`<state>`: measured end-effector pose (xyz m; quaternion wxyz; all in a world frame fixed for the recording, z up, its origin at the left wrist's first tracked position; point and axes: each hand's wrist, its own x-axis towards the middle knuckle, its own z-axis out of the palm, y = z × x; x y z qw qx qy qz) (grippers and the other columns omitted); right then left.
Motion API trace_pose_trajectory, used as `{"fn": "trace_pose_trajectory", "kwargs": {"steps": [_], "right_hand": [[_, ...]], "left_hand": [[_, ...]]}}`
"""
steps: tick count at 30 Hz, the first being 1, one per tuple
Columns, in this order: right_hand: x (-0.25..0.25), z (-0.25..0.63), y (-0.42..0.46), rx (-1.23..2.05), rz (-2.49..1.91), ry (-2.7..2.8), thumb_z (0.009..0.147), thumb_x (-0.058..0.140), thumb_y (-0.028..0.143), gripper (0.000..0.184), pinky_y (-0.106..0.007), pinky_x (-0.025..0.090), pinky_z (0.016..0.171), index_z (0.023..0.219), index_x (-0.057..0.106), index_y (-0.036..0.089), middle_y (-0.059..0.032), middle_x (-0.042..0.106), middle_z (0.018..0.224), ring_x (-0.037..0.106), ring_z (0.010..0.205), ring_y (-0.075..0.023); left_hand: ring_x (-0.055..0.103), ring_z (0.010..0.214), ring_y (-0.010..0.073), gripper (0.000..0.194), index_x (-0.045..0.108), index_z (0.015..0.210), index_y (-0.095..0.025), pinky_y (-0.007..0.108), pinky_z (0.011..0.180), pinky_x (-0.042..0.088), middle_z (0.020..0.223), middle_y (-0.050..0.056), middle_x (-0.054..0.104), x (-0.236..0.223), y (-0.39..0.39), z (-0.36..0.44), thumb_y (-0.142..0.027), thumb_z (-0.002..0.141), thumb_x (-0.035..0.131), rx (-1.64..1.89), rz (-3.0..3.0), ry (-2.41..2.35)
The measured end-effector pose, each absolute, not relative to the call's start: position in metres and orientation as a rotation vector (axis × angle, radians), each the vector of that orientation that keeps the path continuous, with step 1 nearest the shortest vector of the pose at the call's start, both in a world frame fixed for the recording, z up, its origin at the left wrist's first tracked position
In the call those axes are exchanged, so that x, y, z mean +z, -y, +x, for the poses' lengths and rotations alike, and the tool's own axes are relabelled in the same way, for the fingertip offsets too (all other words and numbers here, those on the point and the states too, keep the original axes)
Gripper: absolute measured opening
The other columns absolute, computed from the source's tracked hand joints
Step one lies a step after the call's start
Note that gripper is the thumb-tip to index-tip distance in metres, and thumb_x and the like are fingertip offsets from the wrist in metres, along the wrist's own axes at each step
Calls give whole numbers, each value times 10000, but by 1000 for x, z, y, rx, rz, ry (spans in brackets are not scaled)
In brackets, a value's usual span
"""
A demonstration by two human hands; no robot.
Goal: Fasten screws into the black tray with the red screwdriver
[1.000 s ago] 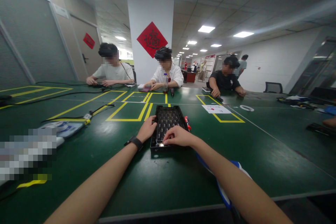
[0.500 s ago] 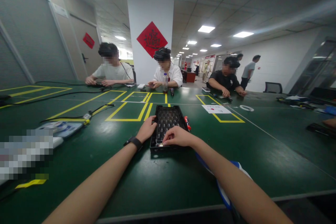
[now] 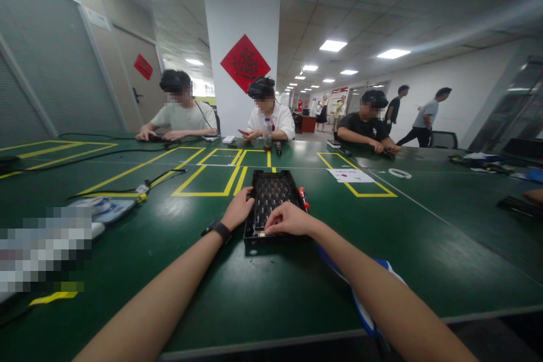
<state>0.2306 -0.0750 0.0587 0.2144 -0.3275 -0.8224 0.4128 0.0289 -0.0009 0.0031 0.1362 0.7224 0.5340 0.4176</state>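
Observation:
A shallow black case (image 3: 275,195) with rows of small studs or holes inside lies on the green table in front of me. My left hand (image 3: 240,207) grips its left wall, thumb towards the inside. My right hand (image 3: 288,219) reaches over the near end, thumb and fingers pinched together. At those fingertips, in the near left corner of the case, is a small pale piece (image 3: 261,233), too small to make out well. Close against the case's right side lies a red and black object (image 3: 304,198), partly hidden by the case.
Yellow tape (image 3: 203,194) marks the green table (image 3: 169,260). A printed sheet (image 3: 350,176) and a white ring (image 3: 399,173) lie to the right; cables and a flat pack (image 3: 111,209) to the left. A bottle (image 3: 267,134) stands opposite, before three seated people. A blue-and-white item is under my right forearm.
Both hands stay at the case, with only a slight shift of the right fingertips. In the background, walking people have moved to the right.

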Motion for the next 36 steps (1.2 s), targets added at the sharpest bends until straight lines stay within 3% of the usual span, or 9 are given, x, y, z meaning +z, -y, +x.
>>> {"fn": "trace_pose_trajectory", "kwargs": {"steps": [8, 36], "right_hand": [[61, 230, 76, 1012, -902, 2326, 589, 692, 380, 334, -184, 386, 505, 769, 699, 99, -33, 627, 606, 519, 537, -90], [58, 230, 76, 1047, -885, 2309, 600, 685, 373, 324, -176, 369, 482, 762, 694, 93, -16, 596, 559, 487, 495, -74]], "left_hand": [[482, 1090, 201, 449, 460, 1172, -116, 355, 970, 346, 1176, 115, 521, 4, 2, 30, -170, 729, 405, 1217, 2097, -1543], [491, 1075, 196, 448, 461, 1169, -109, 348, 968, 350, 1174, 112, 521, 6, 3, 31, -163, 728, 404, 1196, 2105, -1542]]}}
